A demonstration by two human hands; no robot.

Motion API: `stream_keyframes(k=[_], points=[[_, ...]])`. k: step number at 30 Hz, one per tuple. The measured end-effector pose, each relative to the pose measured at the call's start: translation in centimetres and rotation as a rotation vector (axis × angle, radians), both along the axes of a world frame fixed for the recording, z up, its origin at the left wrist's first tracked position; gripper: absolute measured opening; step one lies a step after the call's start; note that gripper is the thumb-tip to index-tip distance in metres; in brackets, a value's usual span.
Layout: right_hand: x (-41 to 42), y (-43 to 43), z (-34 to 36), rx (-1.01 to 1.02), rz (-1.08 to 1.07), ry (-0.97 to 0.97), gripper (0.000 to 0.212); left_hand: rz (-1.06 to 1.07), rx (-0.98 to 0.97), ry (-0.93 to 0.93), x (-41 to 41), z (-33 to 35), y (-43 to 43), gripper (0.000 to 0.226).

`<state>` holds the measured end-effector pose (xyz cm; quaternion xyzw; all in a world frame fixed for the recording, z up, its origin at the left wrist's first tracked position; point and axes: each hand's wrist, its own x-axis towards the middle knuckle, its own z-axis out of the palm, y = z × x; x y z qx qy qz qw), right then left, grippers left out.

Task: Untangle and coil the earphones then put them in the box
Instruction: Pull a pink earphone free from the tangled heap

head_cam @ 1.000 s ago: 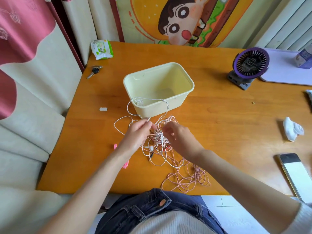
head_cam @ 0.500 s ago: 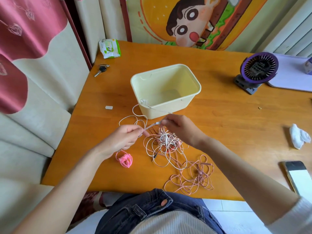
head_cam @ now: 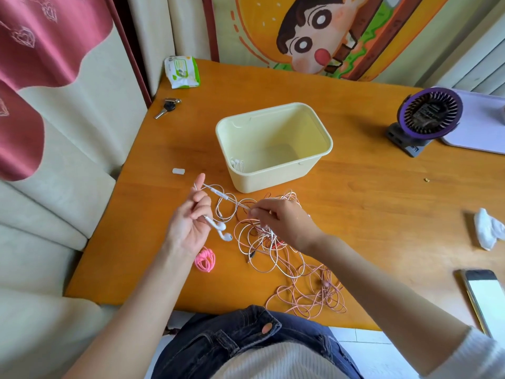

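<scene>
A pale yellow box [head_cam: 322, 138] stands open on the orange table, with a small white coiled earphone [head_cam: 237, 164] in its near left corner. My left hand [head_cam: 188, 222] holds the white earphones [head_cam: 222, 231], the two buds hanging from its curled fingers and the cord running over its raised index finger. My right hand [head_cam: 281, 218] pinches that white cord over a tangle of white and red cords [head_cam: 262, 242]. A pink-beige cord tangle [head_cam: 314, 296] lies near the table's front edge. A pink coil [head_cam: 205, 259] lies below my left wrist.
Keys [head_cam: 167, 106] and a wipes pack [head_cam: 182, 72] lie at the far left. A purple fan [head_cam: 427, 119] and a lilac tray [head_cam: 481, 127] stand at the far right. A tissue [head_cam: 489, 228] and a phone [head_cam: 486, 299] lie at the right. A small white piece [head_cam: 178, 171] lies left of the box.
My left hand has drawn the white earbuds free of the tangle and turned palm up. My right hand has slid along the cord. The view has shifted nearer.
</scene>
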<state>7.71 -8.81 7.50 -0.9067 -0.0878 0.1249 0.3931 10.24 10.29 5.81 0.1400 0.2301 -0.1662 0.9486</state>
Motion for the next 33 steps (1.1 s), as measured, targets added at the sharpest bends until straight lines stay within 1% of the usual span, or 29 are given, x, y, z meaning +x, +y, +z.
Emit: stream_keyframes(k=[3,5,6,7,9,10,12,13,15,16,17,19,21,24,26,27,28,30,33], points=[[-0.4,0.2,0.2,-0.002,0.033,0.013,0.021,0.018,0.092,-0.014,0.2,-0.1,-0.2,0.03],[-0.7,0.3,0.2,0.006,0.038,0.022,0.021,0.015,0.111,-0.065,0.3,0.0,-0.3,0.028],[-0.8,0.3,0.3,0.006,0.04,0.03,0.021,0.007,0.132,-0.083,0.3,0.0,-0.2,0.032],[-0.8,0.4,0.3,0.002,0.047,0.036,0.021,-0.006,0.17,-0.094,0.4,0.0,-0.2,0.03],[-1.0,0.4,0.3,-0.011,0.071,0.035,0.021,-0.038,0.268,-0.132,0.4,0.0,-0.4,0.01],[-1.0,0.4,0.3,-0.018,0.08,0.034,0.021,-0.06,0.328,-0.158,0.4,0.0,-0.4,0.011],[-1.0,0.4,0.4,-0.036,0.086,0.037,0.022,-0.146,0.502,-0.245,0.3,0.0,-0.5,0.021],[-1.0,0.4,0.5,-0.048,0.088,0.039,0.022,-0.213,0.628,-0.302,0.2,0.0,-0.5,0.024],[-0.9,0.3,0.6,-0.06,0.09,0.037,0.021,-0.38,0.979,-0.469,-0.2,0.0,-0.5,0.028],[-0.9,0.3,0.7,-0.063,0.089,0.03,0.021,-0.465,1.123,-0.55,-0.5,0.1,-0.6,0.03],[-0.8,0.2,0.7,-0.072,0.087,0.017,0.02,-0.542,1.212,-0.605,-0.7,0.2,-0.8,0.03],[-0.6,0.0,1.0,-0.111,0.095,-0.017,0.019,-0.673,1.268,-0.631,-1.1,0.5,-1.1,0.029],[-0.4,-0.2,1.2,-0.164,0.105,-0.055,0.019,-0.772,1.276,-0.642,-1.2,1.0,-1.4,0.03],[-0.2,-0.3,1.7,-0.234,0.096,-0.108,0.024,-0.872,1.212,-0.622,-1.2,1.6,-1.6,0.029],[0.0,-0.4,2.1,-0.218,0.062,-0.113,0.026,-0.924,1.189,-0.585,-1.3,1.9,-1.6,0.028],[0.2,-0.6,2.2,-0.183,0.038,-0.105,0.025,-0.937,1.146,-0.559,-1.3,2.0,-1.5,0.028],[0.4,-0.7,2.2,-0.134,0.02,-0.087,0.023,-0.939,1.065,-0.521,-1.3,2.1,-1.4,0.029],[0.7,-1.0,2.2,-0.001,0.019,-0.052,0.023,-0.926,0.844,-0.428,-1.4,2.3,-1.0,0.031],[0.8,-0.9,2.0,0.124,0.028,-0.03,0.032,-0.862,0.494,-0.332,-1.4,2.8,-0.7,0.035]])
